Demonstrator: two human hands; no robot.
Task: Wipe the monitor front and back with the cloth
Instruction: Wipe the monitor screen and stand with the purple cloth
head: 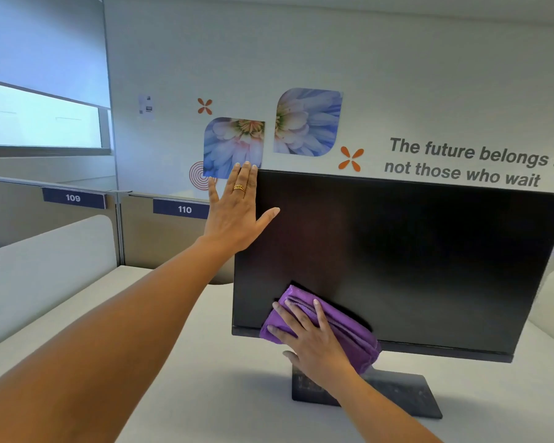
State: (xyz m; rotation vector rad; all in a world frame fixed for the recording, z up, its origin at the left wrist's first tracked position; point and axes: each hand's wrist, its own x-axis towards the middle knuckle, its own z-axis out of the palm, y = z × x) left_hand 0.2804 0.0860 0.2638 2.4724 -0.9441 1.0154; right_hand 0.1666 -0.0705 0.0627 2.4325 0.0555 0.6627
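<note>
Purple and folded into a thick pad, the cloth lies pressed against the lower left part of the monitor, overlapping its bottom bezel. The right hand rests flat on top of the cloth, fingers spread and extended, palm pushing it onto the dark, switched-off screen rather than closing around it. The left hand is open too, fingers straight and together, wearing a gold ring; its palm sits against the monitor's upper left edge with the thumb laid across the front of the screen and the fingers reaching up past the top corner. The monitor stands upright on a flat dark stand base, which sits on the pale bench. Behind it, low partitions carry number plates reading 109 and 110, and the wall beyond shows flower pictures and grey lettering.
</note>
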